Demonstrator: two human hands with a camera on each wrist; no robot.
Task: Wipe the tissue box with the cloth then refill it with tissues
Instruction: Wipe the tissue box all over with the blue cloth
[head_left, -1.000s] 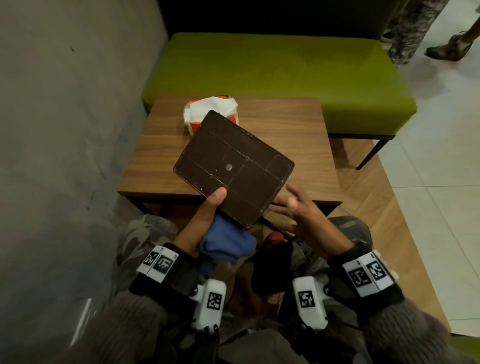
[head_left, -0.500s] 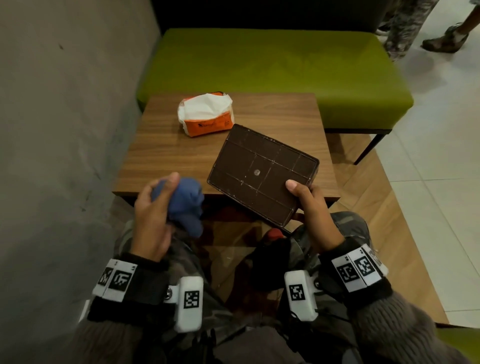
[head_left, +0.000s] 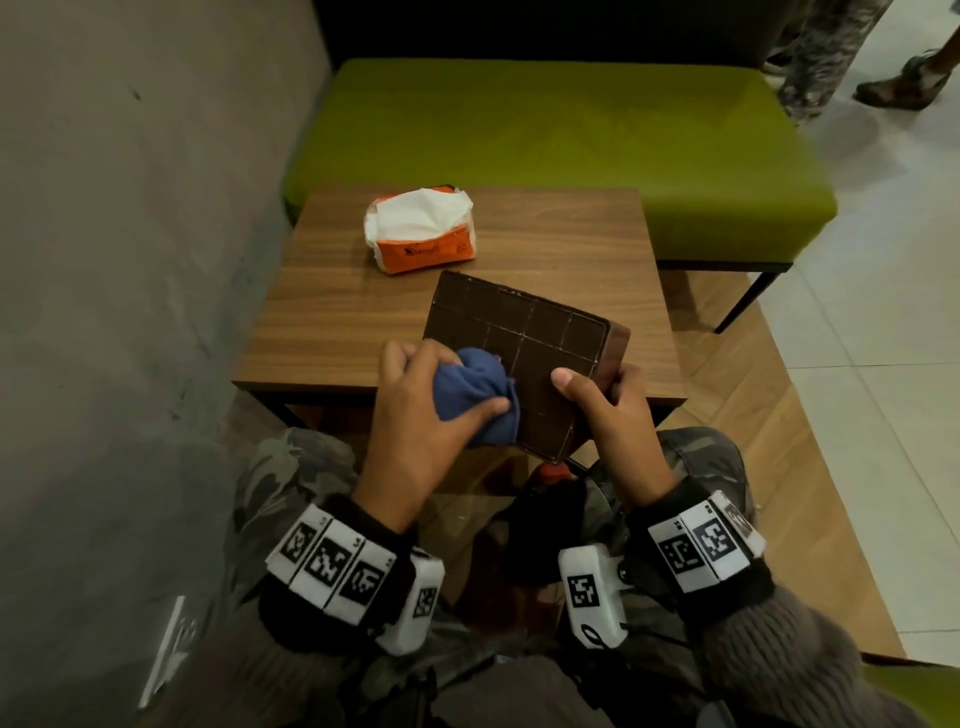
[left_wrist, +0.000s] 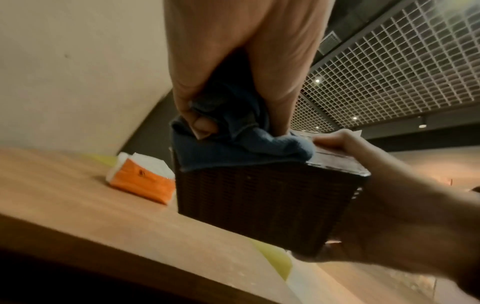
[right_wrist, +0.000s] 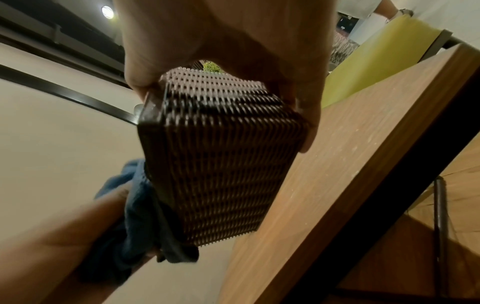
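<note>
The dark brown woven tissue box (head_left: 540, 343) (left_wrist: 259, 201) (right_wrist: 221, 164) is held upside down, its flat gridded bottom facing up, over the near edge of the wooden table (head_left: 332, 312). My right hand (head_left: 605, 402) (right_wrist: 233, 51) grips its near right corner, thumb on the bottom face. My left hand (head_left: 431, 395) (left_wrist: 233, 61) holds a bunched blue cloth (head_left: 475, 389) (left_wrist: 233, 144) (right_wrist: 137, 216) and presses it on the left part of that face. An orange pack of white tissues (head_left: 421, 228) (left_wrist: 145, 176) lies on the table behind the box.
A green bench seat (head_left: 545, 140) stands beyond the table. A grey wall (head_left: 130, 260) runs along the left. My knees (head_left: 291, 478) are under the table's near edge. Another person's feet (head_left: 898, 83) show at the top right on the tiled floor.
The box passed from my left hand to my right. My left hand drew out the cloth and brought it onto the box's upturned bottom. The box moved right and lower.
</note>
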